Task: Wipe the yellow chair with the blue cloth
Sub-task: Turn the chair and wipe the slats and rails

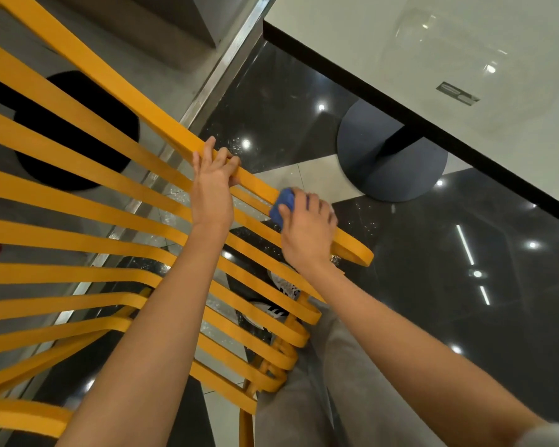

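The yellow chair (78,204) fills the left and centre of the view, its long slats running from the left edge towards a curved end at the lower centre. My left hand (212,185) grips the top slat, fingers curled over its far edge. To its right, my right hand (307,227) holds the bunched blue cloth (283,204) and presses it against the same top slat, near its rounded end. Most of the cloth is hidden under my fingers.
A white table (433,43) with a black edge stands at the upper right on a round dark base (391,162). Glossy dark floor tiles (465,285) lie below. My grey trouser leg (304,398) and shoes (278,311) show through the slats.
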{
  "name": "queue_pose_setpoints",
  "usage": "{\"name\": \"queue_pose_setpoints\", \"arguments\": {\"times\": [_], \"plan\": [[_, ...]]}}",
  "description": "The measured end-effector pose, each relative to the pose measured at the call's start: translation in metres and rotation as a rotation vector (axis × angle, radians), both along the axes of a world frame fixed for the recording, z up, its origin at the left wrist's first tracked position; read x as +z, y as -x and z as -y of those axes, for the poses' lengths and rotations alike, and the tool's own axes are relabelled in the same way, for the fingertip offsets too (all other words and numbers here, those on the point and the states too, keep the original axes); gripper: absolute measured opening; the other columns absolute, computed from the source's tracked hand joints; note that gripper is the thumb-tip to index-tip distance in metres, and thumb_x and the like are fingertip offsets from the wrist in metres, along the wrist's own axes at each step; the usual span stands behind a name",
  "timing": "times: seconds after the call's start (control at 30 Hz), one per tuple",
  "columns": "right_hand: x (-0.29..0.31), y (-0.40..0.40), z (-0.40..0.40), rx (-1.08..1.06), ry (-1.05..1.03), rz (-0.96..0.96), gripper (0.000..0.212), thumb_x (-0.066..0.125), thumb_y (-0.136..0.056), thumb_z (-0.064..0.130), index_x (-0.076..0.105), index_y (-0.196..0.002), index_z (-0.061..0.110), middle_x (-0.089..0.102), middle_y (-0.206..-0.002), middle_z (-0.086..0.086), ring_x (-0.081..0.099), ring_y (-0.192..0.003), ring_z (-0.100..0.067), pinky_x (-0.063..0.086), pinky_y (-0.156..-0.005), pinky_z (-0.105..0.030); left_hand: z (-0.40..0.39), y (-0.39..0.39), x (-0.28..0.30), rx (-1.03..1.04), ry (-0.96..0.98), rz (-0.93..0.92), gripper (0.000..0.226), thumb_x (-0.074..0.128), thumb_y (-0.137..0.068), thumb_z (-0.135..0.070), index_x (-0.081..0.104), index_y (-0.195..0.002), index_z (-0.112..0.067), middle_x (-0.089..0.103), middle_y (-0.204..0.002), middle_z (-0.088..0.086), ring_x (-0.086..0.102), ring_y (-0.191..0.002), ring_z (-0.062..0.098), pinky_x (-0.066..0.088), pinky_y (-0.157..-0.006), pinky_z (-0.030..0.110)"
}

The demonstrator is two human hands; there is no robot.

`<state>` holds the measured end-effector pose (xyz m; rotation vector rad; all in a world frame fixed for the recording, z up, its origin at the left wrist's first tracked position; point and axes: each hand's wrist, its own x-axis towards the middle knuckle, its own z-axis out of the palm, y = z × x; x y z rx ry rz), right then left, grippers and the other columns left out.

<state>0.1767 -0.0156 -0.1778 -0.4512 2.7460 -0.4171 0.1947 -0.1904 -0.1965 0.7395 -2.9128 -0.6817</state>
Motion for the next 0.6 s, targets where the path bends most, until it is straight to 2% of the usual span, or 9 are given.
{"name": "queue_pose_setpoints", "arguments": {"times": [0.13, 0.23, 0.27, 0.33, 0.4, 0.5, 0.6], "plan": [[-0.004, 0.021, 0.064, 0.118, 0.077, 0.043, 0.038, 0.030, -0.105, 0.040, 0.046, -0.131, 0.017, 0.056, -0.127, -0.009, 0.053, -0.114, -0.030, 0.041, -0.091, -0.044, 0.000, 0.001, -0.002, -0.007, -0.003, -0.022, 0.036, 0.050, -0.095, 0.004, 0.060, -0.128, -0.004, 0.049, -0.142, 0.015, 0.014, -0.149, 0.030, 0.001, -0.122, 0.045], [-0.010, 0.028, 0.064, 0.152, 0.186, 0.075, 0.039, 0.037, -0.103, 0.040, 0.044, -0.134, 0.017, 0.053, -0.129, -0.009, 0.053, -0.114, -0.028, 0.045, -0.092, -0.041, -0.001, -0.001, 0.005, -0.015, 0.003, -0.025, 0.046, 0.053, -0.091, 0.007, 0.055, -0.135, -0.007, 0.048, -0.144, 0.012, 0.014, -0.150, 0.028, 0.002, -0.123, 0.043], [-0.010, 0.029, 0.054, 0.136, 0.307, 0.131, 0.042, 0.046, -0.101, 0.038, 0.041, -0.137, 0.017, 0.049, -0.133, -0.009, 0.051, -0.117, -0.025, 0.046, -0.095, -0.035, -0.004, -0.003, 0.010, -0.009, -0.019, -0.037, 0.054, 0.053, -0.090, 0.009, 0.050, -0.140, -0.009, 0.046, -0.147, 0.011, 0.014, -0.150, 0.026, 0.003, -0.122, 0.040], [-0.003, 0.029, 0.031, 0.021, 0.628, 0.251, 0.059, 0.067, -0.090, 0.026, 0.036, -0.139, 0.015, 0.038, -0.139, -0.007, 0.044, -0.122, -0.014, 0.039, -0.098, -0.013, -0.014, -0.005, 0.020, -0.001, -0.079, -0.131, 0.058, 0.046, -0.092, 0.008, 0.039, -0.147, -0.008, 0.040, -0.153, 0.010, 0.019, -0.149, 0.024, 0.007, -0.121, 0.034], [0.002, 0.029, 0.007, -0.071, 0.754, 0.295, 0.073, 0.077, -0.079, 0.019, 0.034, -0.138, 0.014, 0.036, -0.139, -0.005, 0.041, -0.123, -0.009, 0.038, -0.096, -0.005, -0.030, -0.004, 0.025, -0.171, -0.080, -0.192, 0.051, 0.038, -0.096, -0.005, 0.039, -0.147, -0.003, 0.043, -0.151, 0.011, 0.028, -0.146, 0.024, 0.015, -0.122, 0.037], [0.003, 0.028, -0.021, -0.048, 0.599, 0.308, 0.066, 0.078, -0.079, 0.032, 0.040, -0.131, 0.016, 0.050, -0.129, 0.003, 0.048, -0.117, -0.007, 0.045, -0.099, -0.021, -0.048, -0.003, 0.010, -0.484, -0.023, -0.067, 0.047, 0.034, -0.100, -0.023, 0.052, -0.138, -0.002, 0.053, -0.143, 0.012, 0.036, -0.142, 0.024, 0.023, -0.120, 0.042], [0.001, 0.018, -0.043, -0.002, 0.404, 0.209, 0.054, 0.072, -0.083, 0.046, 0.049, -0.126, 0.021, 0.060, -0.118, 0.008, 0.057, -0.108, -0.009, 0.049, -0.097, -0.037, -0.045, -0.003, 0.002, -0.545, 0.033, -0.005, 0.047, 0.034, -0.103, -0.033, 0.056, -0.134, -0.006, 0.057, -0.139, 0.010, 0.039, -0.141, 0.023, 0.021, -0.120, 0.041]]}}
